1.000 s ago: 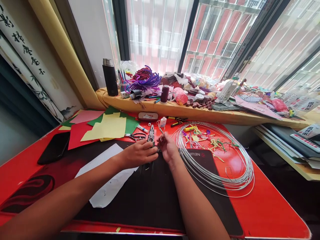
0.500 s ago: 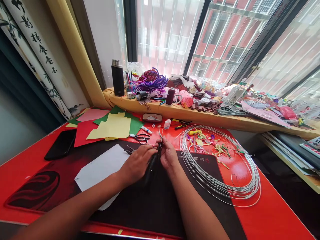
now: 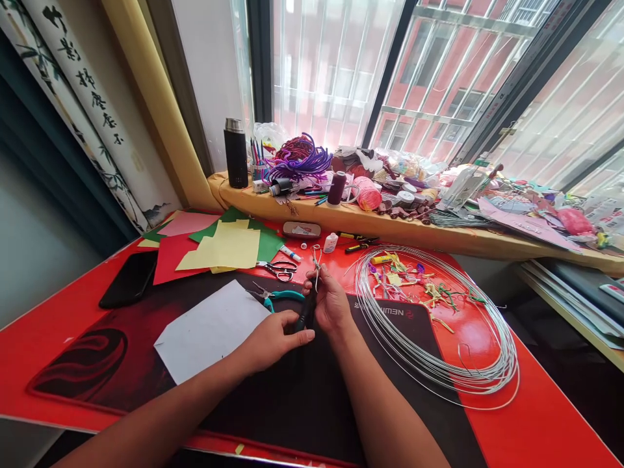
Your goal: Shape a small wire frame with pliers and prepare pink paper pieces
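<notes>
My right hand (image 3: 332,300) is closed around the upper part of a slim, dark piece (image 3: 305,313), whose kind I cannot make out. A thin silver wire (image 3: 316,259) sticks up above the fingertips, bent into a small loop at its top. My left hand (image 3: 277,337) is lower down, thumb and fingers closed about the dark piece's lower end. Teal-handled pliers (image 3: 285,296) lie just beyond the left hand, partly over a sheet of white paper (image 3: 209,328). Black-handled scissors (image 3: 280,268) rest farther back.
A big coil of silver wire (image 3: 385,325) lies right of my hands, with colourful scraps (image 3: 439,292) inside it. Coloured paper (image 3: 219,250) and a black phone (image 3: 129,279) are at left. Behind, a white bottle (image 3: 330,243) stands before the crowded sill (image 3: 273,207).
My left hand has shifted down along the dark piece, with its thumb now stretched out to the right. The teal pliers handles have come into sight. The view has turned slightly left.
</notes>
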Motion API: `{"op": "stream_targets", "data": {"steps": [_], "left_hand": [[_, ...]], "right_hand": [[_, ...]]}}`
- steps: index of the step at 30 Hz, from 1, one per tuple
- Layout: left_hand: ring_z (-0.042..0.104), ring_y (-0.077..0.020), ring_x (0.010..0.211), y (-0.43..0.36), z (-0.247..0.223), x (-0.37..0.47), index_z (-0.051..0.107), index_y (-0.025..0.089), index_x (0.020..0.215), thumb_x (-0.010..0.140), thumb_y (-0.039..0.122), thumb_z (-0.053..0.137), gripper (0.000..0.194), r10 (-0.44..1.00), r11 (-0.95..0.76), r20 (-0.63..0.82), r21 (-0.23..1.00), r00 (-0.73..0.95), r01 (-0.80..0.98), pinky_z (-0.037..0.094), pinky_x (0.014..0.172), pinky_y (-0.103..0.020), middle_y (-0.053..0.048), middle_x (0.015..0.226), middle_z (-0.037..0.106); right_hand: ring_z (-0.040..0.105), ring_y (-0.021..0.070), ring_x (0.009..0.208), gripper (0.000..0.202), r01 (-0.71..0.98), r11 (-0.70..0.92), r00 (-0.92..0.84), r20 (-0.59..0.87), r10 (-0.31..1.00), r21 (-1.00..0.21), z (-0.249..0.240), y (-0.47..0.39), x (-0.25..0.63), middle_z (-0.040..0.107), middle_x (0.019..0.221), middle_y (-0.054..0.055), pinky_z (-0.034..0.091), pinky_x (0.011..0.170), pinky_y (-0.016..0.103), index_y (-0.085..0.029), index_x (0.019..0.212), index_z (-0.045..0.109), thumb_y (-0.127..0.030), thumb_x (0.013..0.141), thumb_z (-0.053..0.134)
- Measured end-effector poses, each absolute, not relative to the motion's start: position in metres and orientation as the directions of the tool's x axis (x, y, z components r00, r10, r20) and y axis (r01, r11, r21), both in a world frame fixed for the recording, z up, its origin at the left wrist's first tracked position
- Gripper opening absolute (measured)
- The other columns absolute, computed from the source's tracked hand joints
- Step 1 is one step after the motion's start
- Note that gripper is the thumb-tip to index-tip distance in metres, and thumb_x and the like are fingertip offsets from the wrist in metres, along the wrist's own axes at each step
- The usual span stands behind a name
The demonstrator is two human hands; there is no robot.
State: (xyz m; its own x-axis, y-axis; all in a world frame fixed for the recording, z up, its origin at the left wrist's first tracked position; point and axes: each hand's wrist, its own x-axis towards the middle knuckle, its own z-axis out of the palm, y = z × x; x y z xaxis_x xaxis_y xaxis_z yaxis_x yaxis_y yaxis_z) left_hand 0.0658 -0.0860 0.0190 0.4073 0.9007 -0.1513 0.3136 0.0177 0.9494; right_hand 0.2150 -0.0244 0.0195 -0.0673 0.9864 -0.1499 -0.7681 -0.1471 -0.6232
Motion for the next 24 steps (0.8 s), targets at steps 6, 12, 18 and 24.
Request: {"op": "stream_targets", "data": {"steps": [6,12,18,24], "left_hand": [[0.065,-0.0261,0.101,-0.102,0.025,0.067,0.071,0.017,0.084,0.081,0.035,0.077,0.019,0.873,0.435,-0.325,0.855,0.363,-0.281,0.052,0.094,-0.038,-0.007,0.097,0.070],[0.061,-0.0298,0.121,-0.113,0.034,0.062,0.075,0.018,0.091,0.085,0.021,0.067,0.011,0.854,0.517,-0.299,0.572,0.426,-0.637,0.052,0.103,-0.051,-0.011,0.119,0.071],[0.061,-0.0333,0.123,-0.107,0.040,0.040,0.077,0.017,0.103,0.081,0.025,0.074,0.023,0.905,0.418,-0.318,0.786,0.282,-0.455,0.053,0.102,-0.045,-0.013,0.128,0.070],[0.065,-0.0341,0.111,-0.110,0.053,0.010,0.075,0.024,0.121,0.076,0.047,0.080,0.050,0.891,0.391,-0.393,0.919,0.226,0.056,0.052,0.097,-0.043,-0.008,0.116,0.073]], "right_hand": [[0.068,0.0171,0.074,0.026,-0.743,-0.193,-0.160,-0.111,0.981,-0.641,0.024,-0.029,0.213,0.075,0.088,0.004,0.057,0.066,0.028,-0.019,0.081,0.070,-0.043,0.087,0.077],[0.071,0.0216,0.085,0.032,-0.706,-0.239,-0.215,-0.120,0.969,-0.667,0.017,-0.029,0.210,0.077,0.098,0.009,0.058,0.069,0.031,-0.018,0.089,0.075,-0.049,0.081,0.080],[0.064,0.0160,0.067,0.032,-0.507,0.033,0.209,-0.086,0.974,-0.861,0.006,-0.016,0.220,0.070,0.073,0.003,0.051,0.067,0.029,-0.017,0.072,0.072,-0.047,0.077,0.081],[0.048,0.0130,0.057,0.037,-0.275,0.136,0.308,0.046,0.950,-0.952,0.004,-0.015,0.224,0.058,0.060,-0.001,0.038,0.057,0.027,-0.016,0.069,0.072,-0.051,0.083,0.072]]}}
